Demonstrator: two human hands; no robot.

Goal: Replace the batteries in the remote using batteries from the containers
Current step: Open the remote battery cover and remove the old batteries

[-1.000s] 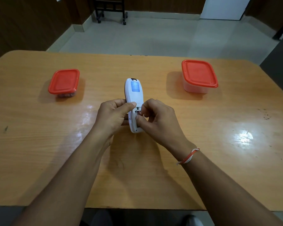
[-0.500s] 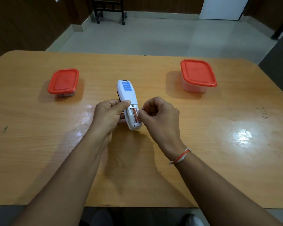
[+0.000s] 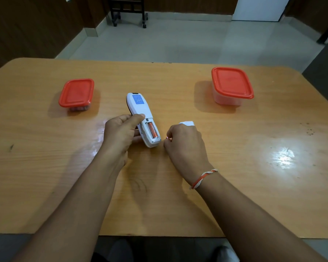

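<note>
Right hand [image 3: 185, 141] is pulling away right of the remote [image 3: 142, 120], closed on the white battery cover [image 3: 187, 123] | left hand [image 3: 121, 132] is gripping the remote mid-table, battery [image 3: 152, 131] exposed | advice: park the cover nearby, pry the battery from its spring end.

Surface [image 3: 45, 176]: light wood-grain top w/ rounded far corners, glossy; bright light glare [image 3: 283, 157] at right, fainter sheen near centre. Small dark specks [image 3: 310, 130] near right edge, one dark mark [image 3: 11, 147] at left. Floor [image 3: 178, 42]: pale grey, smooth. Walls [image 3: 27, 25]: dark wood panelling at left and back, pale skirting along base. Black wheeled frame [image 3: 128, 10] at back wall. White panel [image 3: 257, 8], poss. door, back right.
</note>
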